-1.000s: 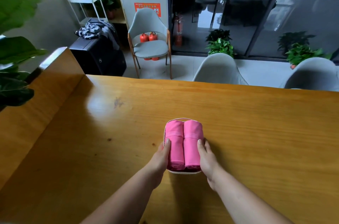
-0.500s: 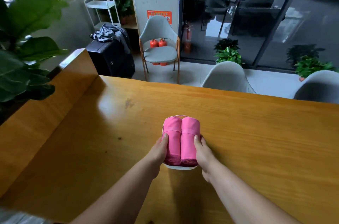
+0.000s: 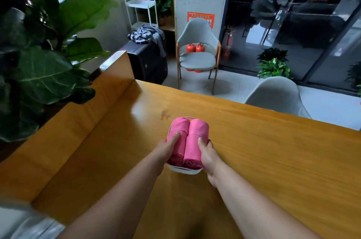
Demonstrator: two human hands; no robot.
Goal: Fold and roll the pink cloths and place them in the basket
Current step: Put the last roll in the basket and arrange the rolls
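- Pink cloths (image 3: 185, 143): two tight rolls lying side by side in the white basket (image 3: 183, 170) on the wooden table (image 3: 273, 150).
- Left hand (image 3: 168, 148) grips the basket's left side, thumb laid on the left roll.
- The right hand (image 3: 208, 155) grips the right side, thumb on the right roll.
- Step, as I judge: placing done, last settling.
- Next calls for an even release so neither roll unwinds.

Pink rolls (image 3: 188, 139) in basket (image 3: 183, 170), left hand (image 3: 166, 148), right hand (image 3: 209, 157) seemingly gripping sides
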